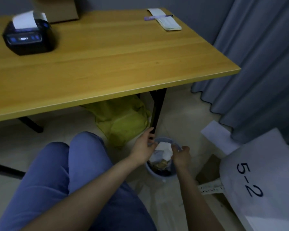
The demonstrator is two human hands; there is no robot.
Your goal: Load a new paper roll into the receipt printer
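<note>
The black receipt printer (29,38) stands at the far left of the wooden table (117,64), with a strip of white paper (24,20) curling out of its top. Both my hands are down by the floor over a small grey-blue waste bin (160,172). My left hand (143,148) and my right hand (180,155) each pinch a side of a crumpled white paper (164,151) held just above the bin's opening. No paper roll is visible.
White slips of paper (165,20) with a purple pen (154,17) across them lie at the table's far right. A yellow-green plastic bag (123,120) sits under the table beside its black leg (158,110). Grey curtain (260,64) and a white sheet marked "5-2" (250,180) fill the right.
</note>
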